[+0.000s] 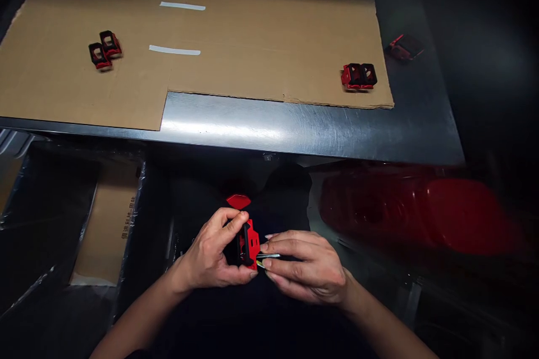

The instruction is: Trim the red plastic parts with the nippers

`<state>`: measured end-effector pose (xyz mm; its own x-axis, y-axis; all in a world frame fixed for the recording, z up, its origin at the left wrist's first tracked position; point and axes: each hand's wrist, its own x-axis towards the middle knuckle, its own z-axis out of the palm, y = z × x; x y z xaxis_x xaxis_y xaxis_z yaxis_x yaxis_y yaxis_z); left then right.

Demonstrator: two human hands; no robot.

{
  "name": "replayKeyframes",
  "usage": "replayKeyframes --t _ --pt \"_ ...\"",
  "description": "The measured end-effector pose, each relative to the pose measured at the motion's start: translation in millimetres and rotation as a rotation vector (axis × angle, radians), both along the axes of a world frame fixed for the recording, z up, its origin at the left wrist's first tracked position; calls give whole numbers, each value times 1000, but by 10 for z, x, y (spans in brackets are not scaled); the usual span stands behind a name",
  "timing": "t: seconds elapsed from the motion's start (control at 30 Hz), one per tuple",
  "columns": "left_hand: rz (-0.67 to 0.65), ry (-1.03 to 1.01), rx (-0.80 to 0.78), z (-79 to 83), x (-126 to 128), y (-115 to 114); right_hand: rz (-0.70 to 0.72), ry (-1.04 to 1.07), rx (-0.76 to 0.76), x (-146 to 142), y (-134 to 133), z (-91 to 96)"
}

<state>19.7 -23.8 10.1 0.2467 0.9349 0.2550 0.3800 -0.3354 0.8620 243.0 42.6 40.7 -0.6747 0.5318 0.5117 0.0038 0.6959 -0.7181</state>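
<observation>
Low in front of my body, my left hand (214, 249) grips a red and black plastic part (252, 244) by its edges, thumb and fingers on opposite sides. The part has small slots in its red face. Close against its right side, my right hand (305, 266) pinches a thin, pale, shiny strip-like piece (272, 256); its exact kind is unclear, and the fingers cover much of it. Just beyond my left fingers shows a flat red piece (238, 202).
On the metal table (236, 123) lies a cardboard sheet (261, 39) with two white tape strips. It bears red-black parts at left (105, 50) and right (359, 77). Another part (405, 47) lies beyond its right edge. A dark box (54, 196) stands left, a blurred red bin (421, 213) right.
</observation>
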Motion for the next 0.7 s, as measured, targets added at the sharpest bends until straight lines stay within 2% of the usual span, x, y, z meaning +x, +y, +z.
replayKeyframes --t 0.43,0.7 --pt "14 -5 30 26 4 30 45 14 -6 11 3 -5" --pt "69 15 41 53 18 32 -13 74 -20 -38 -53 -21"
